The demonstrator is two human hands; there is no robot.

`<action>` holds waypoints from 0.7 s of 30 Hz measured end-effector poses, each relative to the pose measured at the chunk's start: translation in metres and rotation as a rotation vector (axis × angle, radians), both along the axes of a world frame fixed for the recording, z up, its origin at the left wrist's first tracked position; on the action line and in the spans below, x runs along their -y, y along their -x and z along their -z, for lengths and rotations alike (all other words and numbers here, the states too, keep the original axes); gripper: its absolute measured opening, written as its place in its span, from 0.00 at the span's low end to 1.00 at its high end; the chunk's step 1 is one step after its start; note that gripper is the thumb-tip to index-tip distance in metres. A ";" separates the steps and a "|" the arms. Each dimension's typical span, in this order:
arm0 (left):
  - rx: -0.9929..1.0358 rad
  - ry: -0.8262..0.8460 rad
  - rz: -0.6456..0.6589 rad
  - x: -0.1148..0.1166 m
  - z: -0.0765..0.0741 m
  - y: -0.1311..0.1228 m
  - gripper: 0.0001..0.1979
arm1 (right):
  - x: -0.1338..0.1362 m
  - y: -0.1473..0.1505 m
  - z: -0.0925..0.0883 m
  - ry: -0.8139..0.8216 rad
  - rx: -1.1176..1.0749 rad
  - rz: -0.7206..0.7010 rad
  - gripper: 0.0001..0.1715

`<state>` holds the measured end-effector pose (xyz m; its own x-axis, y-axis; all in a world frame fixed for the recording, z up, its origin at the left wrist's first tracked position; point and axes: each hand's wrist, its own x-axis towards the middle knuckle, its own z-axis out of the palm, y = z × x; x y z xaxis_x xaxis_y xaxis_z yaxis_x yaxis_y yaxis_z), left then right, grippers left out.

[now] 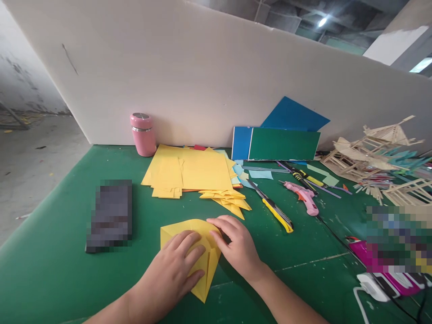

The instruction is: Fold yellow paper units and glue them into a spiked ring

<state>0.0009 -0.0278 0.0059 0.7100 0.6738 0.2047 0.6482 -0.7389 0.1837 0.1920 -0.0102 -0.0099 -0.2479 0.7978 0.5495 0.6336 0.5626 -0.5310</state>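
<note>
A partly folded sheet of yellow paper (212,265) lies on the green tabletop in front of me, its narrow point towards me. Across its left half rests my left hand (170,272), palm down with the fingers spread, pressing it to the table. At the paper's upper right corner, my right hand (238,247) has thumb and index finger closed on the edge of a fold. Just beyond is a small pile of folded yellow pieces (227,198), and behind them lie flat yellow sheets (202,166).
A yellow utility knife (276,213) and a pink glue gun (303,198) lie to the right, near a power strip with cords (374,285). Wooden stick models (364,148) stand far right. A pink flask (143,135) is at the back; a blurred dark object (111,216) lies left.
</note>
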 end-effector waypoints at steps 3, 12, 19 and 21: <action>-0.003 0.023 -0.005 0.000 0.000 -0.001 0.10 | 0.001 0.000 -0.002 -0.048 -0.002 -0.003 0.12; 0.012 0.037 0.040 -0.004 0.002 0.004 0.13 | 0.003 0.003 -0.004 -0.064 0.042 -0.169 0.09; 0.044 0.029 0.018 -0.017 -0.010 0.014 0.12 | 0.002 0.002 -0.001 -0.019 0.098 -0.215 0.13; 0.048 -0.019 -0.056 -0.016 -0.005 0.016 0.11 | 0.002 0.002 0.001 -0.013 0.115 -0.231 0.13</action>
